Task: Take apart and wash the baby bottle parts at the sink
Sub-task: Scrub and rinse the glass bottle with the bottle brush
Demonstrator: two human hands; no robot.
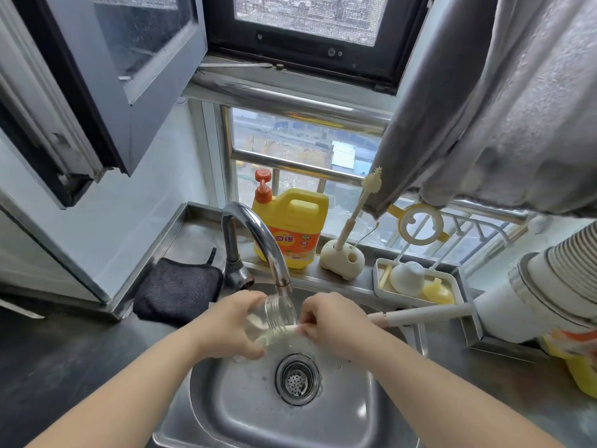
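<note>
1. Clear glass baby bottle body with a threaded neck (274, 321) lies tilted on its side over the stainless-steel sink basin (239, 412), its open mouth just under the spout of the curved chrome tap (255, 236).
2. Left hand (231, 324) grips the bottle round its body, fingers curled over the top and thumb below.
3. Right hand (334, 324) pinches the long cream-white brush handle (420, 316) at the bottle's mouth; the handle runs out to the right, over the sink's edge. Whether the brush head is inside the bottle is unclear through the glass.
4. Round metal drain strainer (297, 378) sits in the basin below the hands, with water drops around it.
5. Black folded cloth (179, 291) lies on the counter left of the tap.
6. Yellow dish-soap jug with an orange pump (289, 229) stands on the ledge behind the tap.
7. Beside the jug, a cream brush holder (343, 263) carries a thin upright nipple brush (358, 208).
8. Further right, a white drying tray (381, 273) holds a white dome-shaped cap (407, 278) and a yellowish part (441, 292).
9. Grey curtain (504, 101) hangs over the window at upper right.
</note>
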